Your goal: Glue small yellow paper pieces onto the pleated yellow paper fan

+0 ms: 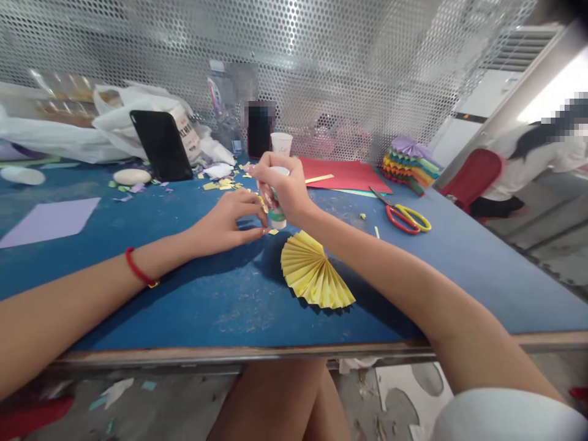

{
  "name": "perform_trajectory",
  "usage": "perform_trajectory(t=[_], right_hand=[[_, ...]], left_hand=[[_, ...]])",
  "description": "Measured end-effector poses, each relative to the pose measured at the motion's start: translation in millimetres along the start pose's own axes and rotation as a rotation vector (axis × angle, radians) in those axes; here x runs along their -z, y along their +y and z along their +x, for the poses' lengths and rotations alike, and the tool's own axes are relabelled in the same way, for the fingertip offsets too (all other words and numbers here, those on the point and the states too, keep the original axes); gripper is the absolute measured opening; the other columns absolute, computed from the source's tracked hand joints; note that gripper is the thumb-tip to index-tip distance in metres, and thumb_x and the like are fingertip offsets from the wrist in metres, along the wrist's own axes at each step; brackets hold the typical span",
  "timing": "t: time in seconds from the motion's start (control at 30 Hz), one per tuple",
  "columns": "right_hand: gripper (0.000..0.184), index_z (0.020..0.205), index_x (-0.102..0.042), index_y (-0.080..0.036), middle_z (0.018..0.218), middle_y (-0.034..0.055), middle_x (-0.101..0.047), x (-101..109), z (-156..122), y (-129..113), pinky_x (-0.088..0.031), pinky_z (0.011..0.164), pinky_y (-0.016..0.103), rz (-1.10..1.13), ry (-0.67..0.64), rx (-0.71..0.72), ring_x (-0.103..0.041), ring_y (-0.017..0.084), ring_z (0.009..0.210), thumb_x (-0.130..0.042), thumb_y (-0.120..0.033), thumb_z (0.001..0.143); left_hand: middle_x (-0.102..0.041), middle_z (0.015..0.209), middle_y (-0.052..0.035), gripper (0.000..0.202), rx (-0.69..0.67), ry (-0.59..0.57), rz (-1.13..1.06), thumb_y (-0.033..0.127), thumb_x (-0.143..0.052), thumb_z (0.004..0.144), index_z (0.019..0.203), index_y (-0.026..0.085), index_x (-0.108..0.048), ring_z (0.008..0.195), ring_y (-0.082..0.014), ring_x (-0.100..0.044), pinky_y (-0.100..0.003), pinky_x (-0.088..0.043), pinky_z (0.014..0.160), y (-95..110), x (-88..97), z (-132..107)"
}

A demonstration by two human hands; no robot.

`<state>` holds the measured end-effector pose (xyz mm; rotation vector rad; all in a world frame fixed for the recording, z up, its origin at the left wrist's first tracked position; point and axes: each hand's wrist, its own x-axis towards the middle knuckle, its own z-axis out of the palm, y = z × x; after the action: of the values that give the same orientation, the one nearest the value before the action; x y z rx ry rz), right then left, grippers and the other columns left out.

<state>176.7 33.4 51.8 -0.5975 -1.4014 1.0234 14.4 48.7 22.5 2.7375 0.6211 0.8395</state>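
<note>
Across the blue bench (193,312), a yellow pleated fan (316,275) lies near the middle.
Just beyond it, the left hand (224,223) is loosely curved, thumb apart from its fingers, while the right hand (290,188) grips an upright white-and-green tube (278,218), probably glue. Handling that tube appears the step in hand; the next move likely calls for a steady grip, clear of the pleats.

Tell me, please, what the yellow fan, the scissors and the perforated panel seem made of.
Yellow fan: probably matt paper, given its crisp pleats. Scissors: grey blades, apparently metal by their colour; smooth, evenly coloured handles, likely plastic. Perforated panel: probably metal, given its silvery, glossy highlights.
</note>
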Motion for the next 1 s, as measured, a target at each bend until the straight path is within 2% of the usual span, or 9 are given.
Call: perform_trajectory(t=[0.07,0.17,0.3,0.47,0.57,0.7,0.87,0.93,1.0], right_hand=[[0.038,0.054,-0.044,-0.02,0.04,-0.0082,-0.044,0,-1,3,-0.03,0.044,0.022,-0.008,-0.013,-0.004,-0.036,0.006,0.039,-0.066,-0.015,0.085],[0.037,0.055,-0.044,-0.021,0.04,-0.0087,-0.043,-1,-3,8,-0.028,0.041,0.022,-0.03,-0.023,-0.038,-0.035,0.007,0.037,-0.067,-0.017,0.085],[0.041,0.054,-0.044,-0.023,0.04,-0.0083,-0.044,-1,-4,12,-0.029,0.04,0.023,-0.027,-0.029,-0.059,-0.036,0.007,0.036,-0.074,-0.031,0.08],[0.045,0.053,-0.046,-0.021,0.044,-0.0065,-0.047,0,-4,14,-0.033,0.045,0.021,-0.046,-0.015,-0.061,-0.041,0.008,0.045,-0.081,-0.045,0.07],[0.043,0.053,-0.048,-0.021,0.045,-0.0063,-0.047,1,-5,14,-0.032,0.044,0.021,-0.02,-0.059,-0.025,-0.042,0.008,0.047,-0.08,-0.045,0.07],[0.036,0.054,-0.05,-0.021,0.045,-0.0077,-0.048,4,-6,14,-0.032,0.043,0.021,-0.038,-0.104,0.018,-0.041,0.006,0.043,-0.076,-0.036,0.073],[0.031,0.056,-0.047,-0.022,0.039,-0.0102,-0.046,8,-5,17,-0.029,0.038,0.022,-0.039,-0.142,-0.054,-0.038,0.007,0.034,-0.07,-0.028,0.077],[0.034,0.057,-0.047,-0.023,0.04,-0.0099,-0.047,9,-5,18,-0.031,0.039,0.023,-0.05,-0.141,-0.05,-0.04,0.007,0.034,-0.073,-0.032,0.076],[0.04,0.058,-0.047,-0.023,0.042,-0.0089,-0.048,10,-5,18,-0.033,0.04,0.025,-0.066,-0.144,-0.046,-0.042,0.008,0.036,-0.078,-0.042,0.075]], left_hand=[[-0.069,0.093,-0.0055,0.026,-0.002,0.02,0.026,0.044,-0.066,0.089,0.081,0.021,-0.075,0.093,-0.0244,-0.061,-0.036,-0.044,0.087,-5,-2.6,-1],[-0.07,0.091,-0.0059,0.024,0.027,0.051,-0.045,0.045,-0.073,0.083,0.077,0.022,-0.077,0.091,-0.0244,-0.061,-0.035,-0.045,0.088,-10,-6.4,0],[-0.071,0.089,-0.0064,0.015,0.115,0.095,-0.183,0.038,-0.081,0.073,0.071,0.023,-0.078,0.09,-0.0248,-0.06,-0.035,-0.046,0.093,-9,-9.6,2],[-0.073,0.087,-0.0049,0.007,0.141,0.085,-0.206,0.031,-0.082,0.072,0.071,0.024,-0.078,0.089,-0.0234,-0.062,-0.036,-0.049,0.095,-7,-8.1,2],[-0.074,0.089,-0.0049,0.007,0.129,0.102,-0.205,0.03,-0.083,0.072,0.073,0.025,-0.079,0.09,-0.0237,-0.064,-0.035,-0.049,0.095,-9,-8.1,1],[-0.073,0.085,-0.0039,0.006,0.092,0.12,-0.197,0.028,-0.085,0.073,0.075,0.025,-0.08,0.085,-0.0212,-0.065,-0.032,-0.049,0.093,-8,-8.5,1],[-0.073,0.086,-0.0016,0.004,0.118,0.067,-0.18,0.023,-0.083,0.076,0.079,0.023,-0.08,0.085,-0.0187,-0.064,-0.032,-0.048,0.097,-6,-5.2,2],[-0.073,0.085,-0.0006,0.004,0.13,0.054,-0.177,0.024,-0.082,0.077,0.08,0.023,-0.079,0.084,-0.0187,-0.063,-0.033,-0.048,0.095,-6,-4.2,2],[-0.074,0.082,0.0006,0.006,0.146,0.05,-0.171,0.029,-0.082,0.077,0.079,0.023,-0.079,0.08,-0.0184,-0.063,-0.033,-0.049,0.092,-8,-4.3,2]])
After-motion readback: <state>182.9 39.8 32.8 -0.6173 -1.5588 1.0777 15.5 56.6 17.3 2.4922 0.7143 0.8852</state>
